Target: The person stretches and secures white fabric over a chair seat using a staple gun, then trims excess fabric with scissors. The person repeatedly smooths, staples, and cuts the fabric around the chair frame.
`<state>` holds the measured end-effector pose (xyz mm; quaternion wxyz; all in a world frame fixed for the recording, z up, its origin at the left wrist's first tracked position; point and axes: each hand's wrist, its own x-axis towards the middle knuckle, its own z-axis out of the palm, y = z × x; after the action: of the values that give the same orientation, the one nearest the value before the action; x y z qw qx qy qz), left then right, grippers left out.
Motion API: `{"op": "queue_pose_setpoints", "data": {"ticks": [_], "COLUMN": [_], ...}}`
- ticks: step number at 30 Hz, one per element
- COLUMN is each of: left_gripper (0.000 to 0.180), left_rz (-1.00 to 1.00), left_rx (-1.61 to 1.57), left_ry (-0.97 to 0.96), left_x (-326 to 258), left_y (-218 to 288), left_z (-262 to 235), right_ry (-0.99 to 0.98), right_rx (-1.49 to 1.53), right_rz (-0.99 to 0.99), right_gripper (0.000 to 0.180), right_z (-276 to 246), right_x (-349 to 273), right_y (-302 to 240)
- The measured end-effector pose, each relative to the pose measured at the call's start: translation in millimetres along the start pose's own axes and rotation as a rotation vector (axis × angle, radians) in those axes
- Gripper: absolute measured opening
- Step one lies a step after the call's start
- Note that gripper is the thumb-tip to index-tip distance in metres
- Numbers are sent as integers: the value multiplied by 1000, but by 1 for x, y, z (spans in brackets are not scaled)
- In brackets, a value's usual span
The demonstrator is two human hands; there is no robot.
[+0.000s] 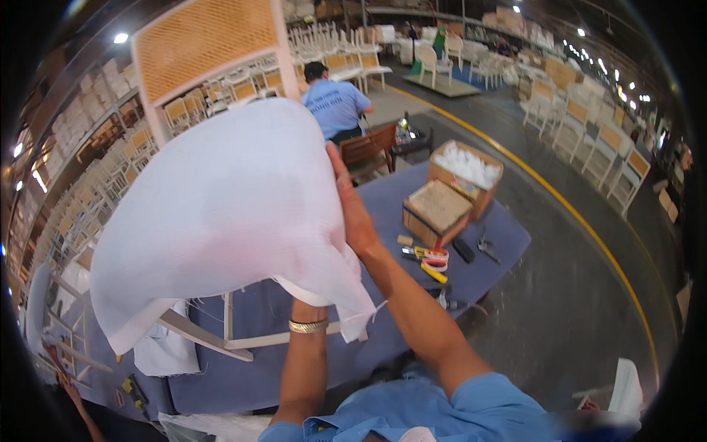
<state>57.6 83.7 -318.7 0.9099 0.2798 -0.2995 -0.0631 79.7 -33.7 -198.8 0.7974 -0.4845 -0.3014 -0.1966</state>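
Furniture factory floor — stacked white chairs [589,125]

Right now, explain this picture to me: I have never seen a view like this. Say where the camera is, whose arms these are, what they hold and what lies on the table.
There is no machine here. The one picture comes from a wide fisheye camera worn on a person's head, looking down, so straight edges bend near the rim. The two bare forearms rising from the lower edge are that person's own. The right hand lies flat against a white cloth held up over a white chair frame. The left hand is hidden under the cloth; only its wrist with a gold bracelet shows. On the blue table stand two cardboard boxes, one with white stuffing, beside scissors and small tools. Beyond, another person in a blue shirt works among stacked chairs.
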Motion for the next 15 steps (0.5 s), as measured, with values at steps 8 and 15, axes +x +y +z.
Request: {"op": "queue_pose_setpoints", "data": {"ticks": [8, 15], "left_gripper": [46, 44], "left_rz": [150, 364], "left_rx": [87, 200], "left_ry": [399, 586], "left_x": [-19, -20], "left_y": [6, 13], "left_z": [40, 57], "right_ry": [587, 1280], "right_rx": [-72, 209], "right_rz": [1060, 1112], "right_gripper": [40, 43], "right_z": [-224, -316], "right_x": [-285, -343], "right_y": [90, 158]}}
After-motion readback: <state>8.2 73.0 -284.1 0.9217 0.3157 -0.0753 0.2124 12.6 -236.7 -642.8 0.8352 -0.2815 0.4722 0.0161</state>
